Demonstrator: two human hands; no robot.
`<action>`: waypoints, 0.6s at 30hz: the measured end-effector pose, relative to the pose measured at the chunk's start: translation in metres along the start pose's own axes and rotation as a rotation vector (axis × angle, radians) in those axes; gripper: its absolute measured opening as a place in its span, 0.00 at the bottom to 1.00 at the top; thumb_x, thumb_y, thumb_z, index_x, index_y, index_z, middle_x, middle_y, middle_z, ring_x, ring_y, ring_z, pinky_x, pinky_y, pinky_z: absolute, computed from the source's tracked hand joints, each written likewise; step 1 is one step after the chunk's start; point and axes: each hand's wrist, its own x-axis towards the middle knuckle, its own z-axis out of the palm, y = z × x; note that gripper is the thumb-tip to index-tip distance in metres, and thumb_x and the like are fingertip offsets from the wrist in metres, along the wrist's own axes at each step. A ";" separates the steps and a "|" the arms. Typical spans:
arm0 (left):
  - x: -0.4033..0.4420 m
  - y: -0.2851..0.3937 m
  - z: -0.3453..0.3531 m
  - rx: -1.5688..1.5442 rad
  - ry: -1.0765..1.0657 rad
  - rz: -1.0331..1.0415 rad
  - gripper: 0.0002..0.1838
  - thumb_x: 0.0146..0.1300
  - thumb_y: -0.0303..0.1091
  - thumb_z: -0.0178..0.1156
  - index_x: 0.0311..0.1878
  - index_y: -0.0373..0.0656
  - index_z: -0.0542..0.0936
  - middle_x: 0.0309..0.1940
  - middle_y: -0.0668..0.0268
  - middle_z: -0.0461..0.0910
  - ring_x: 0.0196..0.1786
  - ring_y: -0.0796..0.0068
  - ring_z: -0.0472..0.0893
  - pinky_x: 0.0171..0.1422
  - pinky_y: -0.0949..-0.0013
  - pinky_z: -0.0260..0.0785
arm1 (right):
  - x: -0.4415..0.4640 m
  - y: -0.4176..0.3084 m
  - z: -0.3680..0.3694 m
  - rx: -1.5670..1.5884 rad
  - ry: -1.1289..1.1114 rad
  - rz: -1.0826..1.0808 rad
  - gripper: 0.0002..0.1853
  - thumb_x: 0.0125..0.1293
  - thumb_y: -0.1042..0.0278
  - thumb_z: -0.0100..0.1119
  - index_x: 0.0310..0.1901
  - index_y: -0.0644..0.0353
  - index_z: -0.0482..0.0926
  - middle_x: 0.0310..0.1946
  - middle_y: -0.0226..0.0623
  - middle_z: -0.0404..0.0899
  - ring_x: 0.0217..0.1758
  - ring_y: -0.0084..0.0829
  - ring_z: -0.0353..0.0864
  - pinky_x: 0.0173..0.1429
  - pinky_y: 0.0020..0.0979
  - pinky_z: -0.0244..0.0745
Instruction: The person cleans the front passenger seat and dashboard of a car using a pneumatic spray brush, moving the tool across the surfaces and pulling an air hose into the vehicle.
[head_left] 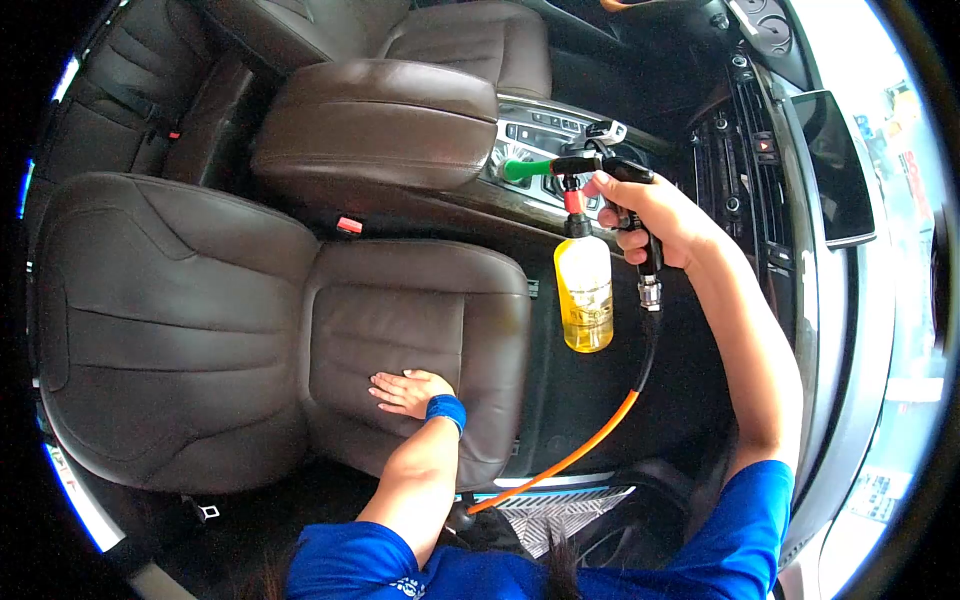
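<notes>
My right hand (640, 222) is wrapped round the black handle of an air-powered spray gun (590, 166). Its green cone nozzle (527, 170) points left, over the controls of the centre console (540, 130). Below the gun hangs a clear bottle (585, 295) with yellow liquid in it. From the handle's metal coupling an orange hose (580, 450) curves down towards my body. My left hand (410, 393), with a blue band at the wrist, lies flat with fingers spread on the brown leather seat (400, 310).
A brown armrest (380, 120) stands between the two front seats. The gear lever (605, 132) is just beyond the gun. At the right are the dashboard (735, 170) and a dark screen (835, 165). A red seat-belt buckle (349, 226) sits beside the seat.
</notes>
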 end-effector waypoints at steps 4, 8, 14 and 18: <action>0.002 -0.001 0.002 -0.011 -0.004 -0.003 0.30 0.66 0.40 0.37 0.69 0.35 0.61 0.71 0.57 0.58 0.75 0.57 0.52 0.76 0.47 0.44 | -0.016 0.015 0.002 0.118 0.008 -0.004 0.16 0.69 0.54 0.54 0.48 0.58 0.73 0.22 0.24 0.66 0.13 0.12 0.56 0.16 0.19 0.52; 0.001 -0.002 0.003 0.012 -0.016 0.003 0.30 0.66 0.41 0.36 0.69 0.35 0.60 0.72 0.58 0.57 0.76 0.58 0.51 0.76 0.47 0.43 | -0.046 0.039 0.006 0.116 -0.059 -0.064 0.21 0.66 0.50 0.58 0.50 0.59 0.74 0.22 0.29 0.68 0.12 0.14 0.58 0.14 0.20 0.51; 0.001 -0.002 0.003 0.018 -0.071 -0.008 0.31 0.66 0.41 0.35 0.70 0.36 0.58 0.72 0.58 0.56 0.76 0.58 0.50 0.76 0.46 0.42 | -0.067 0.053 0.010 0.135 -0.096 -0.079 0.21 0.68 0.54 0.55 0.56 0.60 0.73 0.35 0.40 0.81 0.12 0.16 0.63 0.14 0.19 0.56; 0.000 -0.001 0.004 0.021 -0.048 0.007 0.31 0.66 0.41 0.35 0.70 0.36 0.58 0.73 0.58 0.56 0.76 0.58 0.50 0.76 0.47 0.41 | -0.057 0.051 0.010 0.288 0.237 -0.253 0.20 0.68 0.51 0.55 0.49 0.62 0.74 0.29 0.35 0.77 0.11 0.17 0.61 0.14 0.21 0.55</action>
